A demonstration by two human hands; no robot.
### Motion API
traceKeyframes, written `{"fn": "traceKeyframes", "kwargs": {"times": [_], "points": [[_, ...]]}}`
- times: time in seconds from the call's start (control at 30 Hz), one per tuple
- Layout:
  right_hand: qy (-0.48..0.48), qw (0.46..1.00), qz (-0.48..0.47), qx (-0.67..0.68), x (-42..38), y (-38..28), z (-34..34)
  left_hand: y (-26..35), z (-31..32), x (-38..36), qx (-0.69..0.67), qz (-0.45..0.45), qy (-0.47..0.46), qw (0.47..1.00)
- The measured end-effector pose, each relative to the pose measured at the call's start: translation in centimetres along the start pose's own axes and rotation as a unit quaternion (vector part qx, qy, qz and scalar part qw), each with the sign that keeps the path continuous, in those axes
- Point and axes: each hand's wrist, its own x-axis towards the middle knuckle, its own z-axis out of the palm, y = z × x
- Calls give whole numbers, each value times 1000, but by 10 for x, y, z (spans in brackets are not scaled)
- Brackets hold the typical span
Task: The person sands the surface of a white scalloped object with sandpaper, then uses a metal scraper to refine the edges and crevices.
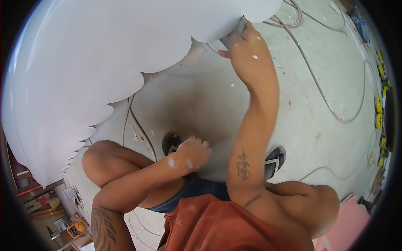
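White and smooth, a large curving panel with a scalloped edge (pixel 104 46) is filling the upper left of the head view. At one of its upper scallops, the right hand (pixel 251 46) is gripping a thin grey flat piece (pixel 234 35) between thumb and fingers, holding it against the rim. The left hand (pixel 194 154) is hanging well apart from the panel, near a black flip-flop with a pale strap (pixel 171 143); its fingers are bending, but its palm is facing away, so how far it is closing, or whether it is holding anything, cannot be told. Whitish smudges are marking the skin of both hands.

Beneath the panel, a pale, dusty floor (pixel 310 125) is showing a dark brownish patch. A small tan scrap (pixel 193 56) is lying beside the scallops, and a long beige hose (pixel 312 71) is curving across the right side. Yellow-and-black containers (pixel 379 113) are lining the far right edge.
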Motion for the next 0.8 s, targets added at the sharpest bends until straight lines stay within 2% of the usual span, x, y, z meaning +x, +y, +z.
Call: {"fn": "traceKeyframes", "kwargs": {"times": [0.1, 0.3, 0.37, 0.5, 0.57, 0.6, 0.67, 0.8], "points": [[1, 1000, 18, 1, 4, 13, 7, 2, -2, 0, 7, 3, -11, 1000], [-25, 999, -17, 22, 0, 19, 2, 4, -1, 1, -5, -4, -32, 999], [-7, 983, 22, 183, 15, 21, 15, 7, 0, 0, -3, 9, -33, 999], [-35, 985, 58, 161, -5, 10, -5, 5, 0, 3, -2, 3, -27, 1000], [2, 977, -16, 212, -7, 17, 7, 6, -4, 1, 8, 2, -29, 1000], [2, 977, -12, 213, -5, 22, 15, 8, -5, -1, 22, 1, -31, 999], [1, 951, 43, 306, 7, 25, 26, 9, -2, 0, 12, 12, -29, 999], [-9, 937, 82, 340, -17, 18, 10, 5, 0, 4, -11, 0, -37, 999]]}}
